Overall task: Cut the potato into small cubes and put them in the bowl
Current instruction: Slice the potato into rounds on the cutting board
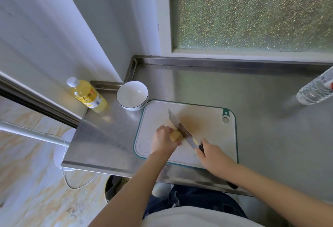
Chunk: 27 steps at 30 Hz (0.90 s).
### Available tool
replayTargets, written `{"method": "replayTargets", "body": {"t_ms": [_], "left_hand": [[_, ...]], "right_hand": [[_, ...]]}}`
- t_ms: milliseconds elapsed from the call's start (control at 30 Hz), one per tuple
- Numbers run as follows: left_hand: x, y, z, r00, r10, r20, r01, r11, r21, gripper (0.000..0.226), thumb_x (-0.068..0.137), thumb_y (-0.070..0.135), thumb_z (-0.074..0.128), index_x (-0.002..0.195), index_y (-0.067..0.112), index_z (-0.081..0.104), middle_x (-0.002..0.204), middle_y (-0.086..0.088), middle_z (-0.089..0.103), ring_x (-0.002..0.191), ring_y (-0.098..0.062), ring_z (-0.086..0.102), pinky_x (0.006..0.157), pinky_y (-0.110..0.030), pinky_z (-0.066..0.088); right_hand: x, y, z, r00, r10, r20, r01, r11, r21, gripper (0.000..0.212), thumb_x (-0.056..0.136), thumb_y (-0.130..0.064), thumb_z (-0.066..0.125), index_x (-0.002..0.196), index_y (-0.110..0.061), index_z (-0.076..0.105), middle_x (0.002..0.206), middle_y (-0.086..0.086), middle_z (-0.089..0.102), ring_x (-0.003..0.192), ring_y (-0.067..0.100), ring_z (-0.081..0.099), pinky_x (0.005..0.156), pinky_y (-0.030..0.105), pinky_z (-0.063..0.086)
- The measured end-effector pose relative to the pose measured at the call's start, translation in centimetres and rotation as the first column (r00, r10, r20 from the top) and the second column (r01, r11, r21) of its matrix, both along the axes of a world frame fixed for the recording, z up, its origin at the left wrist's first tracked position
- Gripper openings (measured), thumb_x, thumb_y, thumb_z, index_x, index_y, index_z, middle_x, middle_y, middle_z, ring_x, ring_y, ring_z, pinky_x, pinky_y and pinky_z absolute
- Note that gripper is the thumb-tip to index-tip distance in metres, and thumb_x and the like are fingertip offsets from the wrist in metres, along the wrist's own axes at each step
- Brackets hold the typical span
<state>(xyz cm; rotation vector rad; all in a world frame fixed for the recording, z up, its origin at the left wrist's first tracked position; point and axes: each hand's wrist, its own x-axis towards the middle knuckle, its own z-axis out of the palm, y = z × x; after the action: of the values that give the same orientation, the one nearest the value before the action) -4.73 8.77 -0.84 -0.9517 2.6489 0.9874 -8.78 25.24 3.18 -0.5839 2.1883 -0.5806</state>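
Much of the potato [177, 135] is being hidden by the left hand [164, 140], whose fingers are being curled over it on the cutting board [212, 133]. The knife [182, 129] is being held by its dark handle in the closed right hand [211, 156], the blade being set against the potato's right side; its cutting edge cannot be made out. The empty white bowl [132, 95] is being kept just beyond the board's far left corner, beside a yellow bottle [87, 94]. A clear bottle [317, 89] is being cropped at the right edge.
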Motion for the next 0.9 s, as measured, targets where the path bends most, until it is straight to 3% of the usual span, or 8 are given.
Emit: {"method": "replayTargets", "body": {"t_ms": [133, 500, 733, 833, 900], "left_hand": [[-0.2, -0.1, -0.1, 1.000, -0.004, 0.018, 0.004, 1.000, -0.005, 0.054, 0.067, 0.029, 0.080, 0.113, 0.011, 0.060, 0.112, -0.003, 0.055, 0.099, -0.019, 0.055, 0.075, -0.021, 0.039], [-0.3, -0.4, -0.2, 1.000, 0.004, 0.024, -0.003, 0.999, -0.035, 0.053, 0.066, 0.031, 0.082, 0.110, 0.010, 0.061, 0.109, -0.004, 0.056, 0.095, -0.020, 0.055, 0.076, -0.024, 0.041], [-0.3, -0.5, 0.0, 0.999, 0.005, 0.038, -0.003, 0.999, -0.052, 0.053, 0.066, 0.032, 0.081, 0.111, 0.011, 0.061, 0.108, -0.003, 0.056, 0.096, -0.019, 0.054, 0.075, -0.023, 0.039], [-0.4, -0.1, 0.1, 0.999, -0.023, 0.045, 0.027, 0.997, -0.070, 0.051, 0.067, 0.029, 0.081, 0.110, 0.010, 0.060, 0.110, -0.004, 0.055, 0.100, -0.020, 0.053, 0.077, -0.024, 0.041], [-0.4, 0.0, 0.2, 0.999, -0.021, 0.046, 0.025, 0.997, -0.075, 0.050, 0.067, 0.026, 0.080, 0.110, 0.009, 0.061, 0.110, -0.005, 0.056, 0.099, -0.021, 0.054, 0.077, -0.024, 0.041]], "right_hand": [[-0.5, 0.2, -0.3, 1.000, 0.021, 0.000, -0.021, 1.000, -0.004, 0.030, 0.100, -0.024, 0.035, 0.071, -0.024, 0.026, 0.065, 0.000, 0.044, 0.054, 0.014, 0.040, 0.050, 0.025, 0.028], [-1.0, 0.2, -1.1, 0.999, 0.010, 0.037, -0.009, 0.999, -0.032, 0.017, 0.100, -0.023, 0.035, 0.088, -0.011, 0.036, 0.067, 0.000, 0.045, 0.056, 0.013, 0.041, 0.051, 0.023, 0.029], [-1.2, -0.6, -0.6, 0.999, -0.008, 0.045, 0.008, 1.000, -0.009, 0.033, 0.099, -0.019, 0.033, 0.068, -0.024, 0.026, 0.065, -0.002, 0.040, 0.055, 0.012, 0.038, 0.051, 0.024, 0.028], [-1.5, -1.7, -1.0, 0.998, -0.040, 0.041, 0.040, 0.999, 0.008, 0.025, 0.099, -0.023, 0.035, 0.074, -0.020, 0.038, 0.073, 0.001, 0.047, 0.071, 0.022, 0.049, 0.064, 0.030, 0.038], [-1.3, -3.0, -1.8, 0.997, -0.062, 0.039, 0.062, 0.998, -0.002, 0.021, 0.098, -0.027, 0.036, 0.096, -0.010, 0.050, 0.090, 0.011, 0.056, 0.091, 0.030, 0.058, 0.080, 0.037, 0.044]]}}
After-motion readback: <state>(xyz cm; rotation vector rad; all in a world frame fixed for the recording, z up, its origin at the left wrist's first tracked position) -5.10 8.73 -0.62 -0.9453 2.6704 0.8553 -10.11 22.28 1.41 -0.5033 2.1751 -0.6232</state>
